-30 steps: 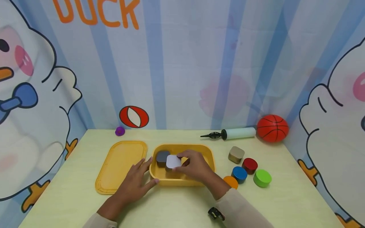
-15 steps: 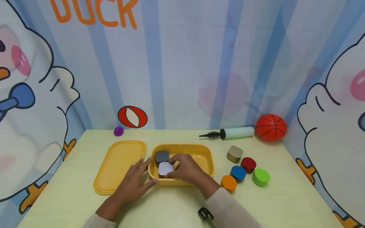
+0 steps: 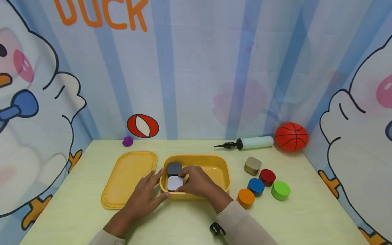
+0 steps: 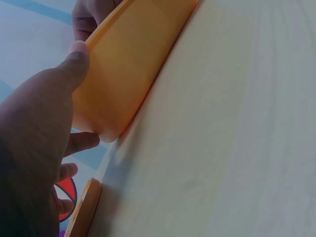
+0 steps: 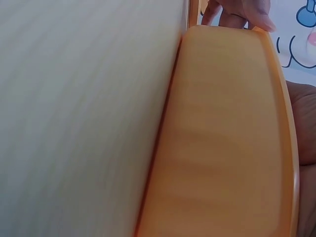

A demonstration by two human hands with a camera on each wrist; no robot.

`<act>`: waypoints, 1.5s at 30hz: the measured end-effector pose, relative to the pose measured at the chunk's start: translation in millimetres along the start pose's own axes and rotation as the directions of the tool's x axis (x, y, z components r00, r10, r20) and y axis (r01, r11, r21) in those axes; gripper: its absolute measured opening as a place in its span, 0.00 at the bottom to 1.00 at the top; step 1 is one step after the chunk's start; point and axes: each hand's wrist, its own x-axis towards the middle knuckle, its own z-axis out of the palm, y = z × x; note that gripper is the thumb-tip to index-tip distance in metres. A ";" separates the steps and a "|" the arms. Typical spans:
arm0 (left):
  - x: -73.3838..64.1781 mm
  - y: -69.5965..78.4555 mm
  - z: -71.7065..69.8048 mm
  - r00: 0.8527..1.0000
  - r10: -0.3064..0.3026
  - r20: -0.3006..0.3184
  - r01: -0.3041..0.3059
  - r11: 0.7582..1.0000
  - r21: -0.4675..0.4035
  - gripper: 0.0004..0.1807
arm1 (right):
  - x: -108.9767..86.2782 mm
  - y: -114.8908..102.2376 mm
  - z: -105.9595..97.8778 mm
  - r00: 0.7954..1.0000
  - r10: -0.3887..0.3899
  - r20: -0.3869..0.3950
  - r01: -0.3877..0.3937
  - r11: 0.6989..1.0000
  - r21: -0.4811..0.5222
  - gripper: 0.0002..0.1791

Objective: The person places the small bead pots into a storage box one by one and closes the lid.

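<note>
A yellow rectangular box stands in the middle of the table. In its left end lie a dark grey rounded-square block and, just in front of it, a white-topped rounded-square block. My right hand reaches into the box and pinches the white-topped block between thumb and fingers. Against the box's left end rests my left hand, fingers spread, thumb on the near corner; the left wrist view shows the thumb at the rim. The box wall hides my right fingertips in the right wrist view.
Left of the box lies a flat yellow lid. To the right are beige, red, blue, green and orange blocks. Behind them lie a hand pump, a red ball and a purple piece.
My right hand has moved left and nearer with the white-topped block, from beside the grey block down into the box's near-left corner. The left hand has stayed at the box's end.
</note>
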 end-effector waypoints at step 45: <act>-0.2 -0.6 0.6 1.000 -0.016 0.006 0.016 1.000 -0.006 0.48 | -31.2 29.0 -81.5 0.983 0.084 -0.165 -0.072 0.994 0.080 0.23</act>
